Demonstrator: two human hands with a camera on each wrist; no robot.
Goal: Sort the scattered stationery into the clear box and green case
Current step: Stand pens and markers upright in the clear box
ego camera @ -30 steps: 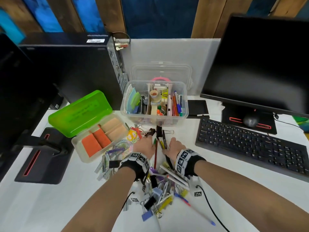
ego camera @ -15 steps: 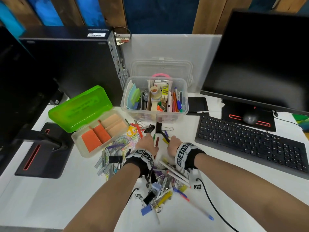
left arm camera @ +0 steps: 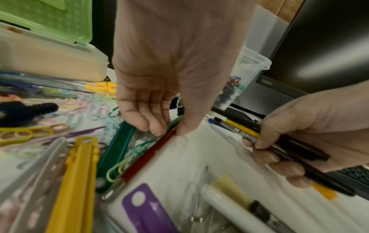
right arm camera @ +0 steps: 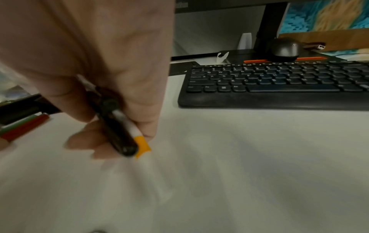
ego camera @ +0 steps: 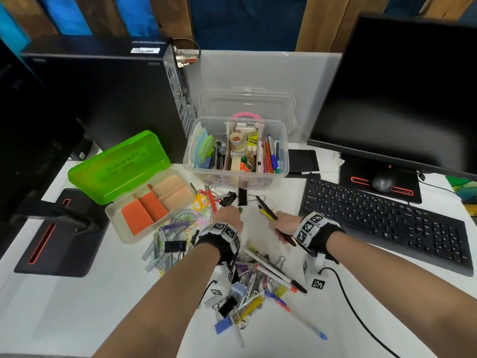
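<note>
A: Ahead of both hands?
B: The clear box (ego camera: pixel 281 151); the green case (ego camera: pixel 118 166) lies open beyond the left hand (ego camera: pixel 228 218).
A: Grips?
B: The right hand (ego camera: pixel 284 224) clutches a bundle of pens (left arm camera: pixel 279 138); the left pinches a red pencil (left arm camera: pixel 151 151) and a green one (left arm camera: pixel 175 120).

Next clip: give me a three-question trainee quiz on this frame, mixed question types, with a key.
1. True or false: the right hand holds a bundle of pens.
2. What is the left hand pinching? A) red and green pencils B) scissors C) tape
3. Fill in: the lid of the green case is ____.

Key: 1 true; 2 A; 3 open.
</note>
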